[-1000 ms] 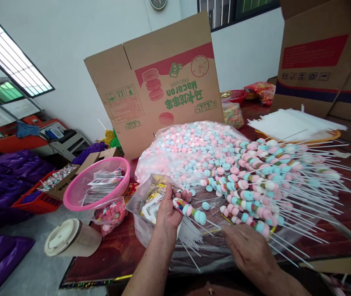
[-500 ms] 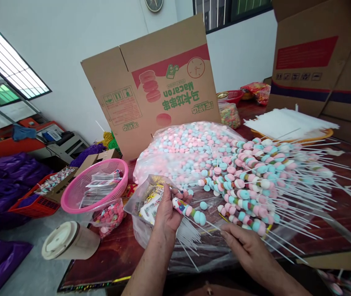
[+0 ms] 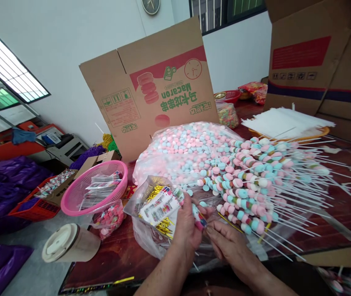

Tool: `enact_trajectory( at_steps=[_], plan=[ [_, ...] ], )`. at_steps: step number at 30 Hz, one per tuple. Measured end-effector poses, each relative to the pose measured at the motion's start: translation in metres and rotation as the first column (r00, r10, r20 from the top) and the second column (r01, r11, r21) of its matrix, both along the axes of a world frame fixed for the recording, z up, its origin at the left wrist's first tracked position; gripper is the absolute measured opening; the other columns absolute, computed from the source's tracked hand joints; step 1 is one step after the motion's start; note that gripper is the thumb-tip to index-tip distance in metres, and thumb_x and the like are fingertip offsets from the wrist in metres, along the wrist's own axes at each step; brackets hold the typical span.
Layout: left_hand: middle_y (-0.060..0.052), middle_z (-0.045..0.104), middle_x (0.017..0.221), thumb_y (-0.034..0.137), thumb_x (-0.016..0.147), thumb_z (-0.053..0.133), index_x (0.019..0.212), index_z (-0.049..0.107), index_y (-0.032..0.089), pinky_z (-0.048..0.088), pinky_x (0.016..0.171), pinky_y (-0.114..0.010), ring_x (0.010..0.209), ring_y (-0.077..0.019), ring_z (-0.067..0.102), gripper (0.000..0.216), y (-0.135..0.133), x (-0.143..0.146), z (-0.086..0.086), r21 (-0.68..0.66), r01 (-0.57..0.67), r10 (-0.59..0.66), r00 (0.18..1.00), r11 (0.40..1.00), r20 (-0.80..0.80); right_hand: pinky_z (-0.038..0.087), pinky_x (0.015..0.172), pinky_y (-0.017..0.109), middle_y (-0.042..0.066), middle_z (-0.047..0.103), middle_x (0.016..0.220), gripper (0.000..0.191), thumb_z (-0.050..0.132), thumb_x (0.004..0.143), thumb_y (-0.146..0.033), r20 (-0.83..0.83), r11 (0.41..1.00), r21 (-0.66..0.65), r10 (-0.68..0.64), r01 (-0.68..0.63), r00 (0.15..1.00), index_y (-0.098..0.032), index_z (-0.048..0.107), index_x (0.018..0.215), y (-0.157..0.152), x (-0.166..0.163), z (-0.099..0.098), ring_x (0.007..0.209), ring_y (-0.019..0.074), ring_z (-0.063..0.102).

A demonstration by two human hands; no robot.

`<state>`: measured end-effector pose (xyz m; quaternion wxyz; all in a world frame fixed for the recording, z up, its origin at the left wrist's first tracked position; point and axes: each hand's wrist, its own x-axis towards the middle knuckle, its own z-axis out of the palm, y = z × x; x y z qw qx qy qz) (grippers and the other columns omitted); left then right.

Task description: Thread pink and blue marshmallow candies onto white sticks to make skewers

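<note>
My left hand (image 3: pixel 188 228) is closed around a printed plastic wrapper (image 3: pixel 199 217), its thumb on top. The wrapper's coloured end pokes out toward my right hand (image 3: pixel 229 242), whose fingers pinch together at that end. The candy skewer between the hands is mostly hidden by fingers and wrapper. Behind my left hand, an open plastic bag (image 3: pixel 137 209) holds gold twist ties (image 3: pixel 165 226) and printed white wrappers (image 3: pixel 160 211). To the right lies a heap of pink, blue and white candy skewers (image 3: pixel 255 185), their white sticks pointing right.
A large clear bag of candies (image 3: pixel 188 144) sits behind, before an upright carton (image 3: pixel 163 82). Left are a pink basket (image 3: pixel 67 201) of wrapped pieces, a small bag of red candies (image 3: pixel 109 218) and a lidded cup (image 3: pixel 70 242). White sticks (image 3: pixel 286 121) lie back right.
My hands have come together. The candy skewer, bare between them before, is now largely hidden by the wrapper and fingers. My left hand moved right, showing more of the bag's contents.
</note>
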<state>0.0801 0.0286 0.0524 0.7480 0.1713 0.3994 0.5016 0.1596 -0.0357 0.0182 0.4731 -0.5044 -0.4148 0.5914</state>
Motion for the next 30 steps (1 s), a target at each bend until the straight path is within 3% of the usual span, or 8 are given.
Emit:
enact_trajectory(
  at_steps=[4, 13, 17, 20, 22, 24, 27, 30],
  plan=[
    [-0.001, 0.061, 0.056, 0.047, 0.064, 0.069, 0.072, 0.055, 0.014, 0.047, 0.066, -0.028, 0.058, -0.0147, 0.061, 0.037, -0.013, 0.001, -0.008, -0.026, 0.073, -0.074, 0.996, 0.997, -0.042, 0.037, 0.052, 0.026, 0.0, 0.054, 0.06, 0.035, 0.043, 0.082, -0.049, 0.222, 0.978, 0.197, -0.111, 0.066, 0.969, -0.02, 0.052, 0.064, 0.003, 0.006, 0.0, 0.056, 0.0143, 0.047],
    [-0.004, 0.063, 0.062, 0.052, 0.07, 0.061, 0.072, 0.055, 0.015, 0.046, 0.072, -0.033, 0.066, -0.0181, 0.061, 0.038, -0.01, 0.007, -0.006, -0.009, 0.02, -0.02, 0.997, 1.0, -0.074, 0.033, 0.048, 0.024, -0.002, 0.045, 0.053, 0.035, 0.038, 0.084, -0.044, 0.397, 0.942, 0.32, -0.226, 0.096, 0.89, -0.021, 0.04, 0.057, 0.003, -0.001, -0.007, 0.052, 0.0128, 0.041],
    [-0.007, 0.066, 0.081, 0.054, 0.076, 0.052, 0.092, 0.062, 0.015, 0.043, 0.082, -0.032, 0.084, -0.0197, 0.06, 0.043, -0.032, 0.001, -0.012, 0.026, 0.24, -0.229, 0.949, 0.97, -0.217, 0.036, 0.052, 0.024, -0.001, 0.046, 0.057, 0.034, 0.04, 0.083, -0.045, 0.348, 0.95, 0.279, -0.237, 0.141, 0.907, -0.021, 0.042, 0.059, 0.01, 0.002, -0.008, 0.057, 0.0135, 0.042],
    [-0.006, 0.066, 0.077, 0.046, 0.077, 0.055, 0.093, 0.067, 0.019, 0.04, 0.087, -0.035, 0.087, -0.0226, 0.059, 0.034, -0.032, -0.035, 0.006, 0.183, 0.589, -0.376, 0.694, 0.787, -0.615, 0.032, 0.049, 0.023, -0.003, 0.042, 0.055, 0.034, 0.041, 0.084, -0.046, 0.353, 0.976, 0.214, -0.105, 0.029, 0.93, -0.021, 0.043, 0.06, 0.011, 0.018, -0.002, 0.056, 0.0126, 0.039],
    [-0.006, 0.066, 0.073, 0.042, 0.074, 0.06, 0.084, 0.07, 0.021, 0.036, 0.091, -0.039, 0.086, -0.0258, 0.058, 0.025, -0.02, -0.063, 0.026, 0.322, 0.653, -0.046, 0.479, 0.686, -0.876, 0.026, 0.045, 0.021, -0.004, 0.036, 0.052, 0.036, 0.042, 0.084, -0.046, 0.38, 0.98, 0.179, 0.017, -0.091, 0.925, -0.02, 0.042, 0.059, 0.01, 0.031, 0.006, 0.052, 0.0106, 0.034],
    [-0.009, 0.065, 0.098, 0.036, 0.065, 0.069, 0.099, 0.067, 0.025, 0.025, 0.1, -0.045, 0.103, -0.0302, 0.052, 0.036, -0.006, -0.083, 0.04, 0.41, 0.704, 0.27, 0.309, 0.58, -0.912, 0.023, 0.044, 0.021, -0.005, 0.034, 0.053, 0.036, 0.042, 0.084, -0.045, 0.409, 0.964, 0.164, 0.128, -0.211, 0.903, -0.02, 0.043, 0.059, 0.011, 0.04, 0.017, 0.051, 0.0093, 0.031],
    [-0.011, 0.066, 0.095, 0.032, 0.061, 0.073, 0.101, 0.066, 0.026, 0.027, 0.097, -0.046, 0.096, -0.0298, 0.056, 0.041, 0.004, -0.092, 0.038, 0.328, 0.848, 0.34, 0.189, 0.416, -0.921, 0.025, 0.047, 0.021, -0.004, 0.038, 0.056, 0.035, 0.039, 0.087, -0.041, 0.499, 0.916, 0.17, 0.239, -0.364, 0.833, -0.018, 0.049, 0.063, 0.014, 0.047, 0.033, 0.053, 0.0092, 0.034],
    [-0.008, 0.068, 0.082, 0.036, 0.073, 0.061, 0.106, 0.063, 0.027, 0.042, 0.075, -0.031, 0.074, -0.0234, 0.061, 0.034, -0.004, -0.084, 0.017, 0.252, 0.886, 0.22, 0.176, 0.39, -0.959, 0.028, 0.051, 0.022, -0.003, 0.046, 0.059, 0.032, 0.037, 0.088, -0.034, 0.676, 0.861, 0.191, 0.233, -0.471, 0.699, -0.018, 0.053, 0.066, 0.019, 0.049, 0.042, 0.057, 0.0102, 0.04]
  ],
)
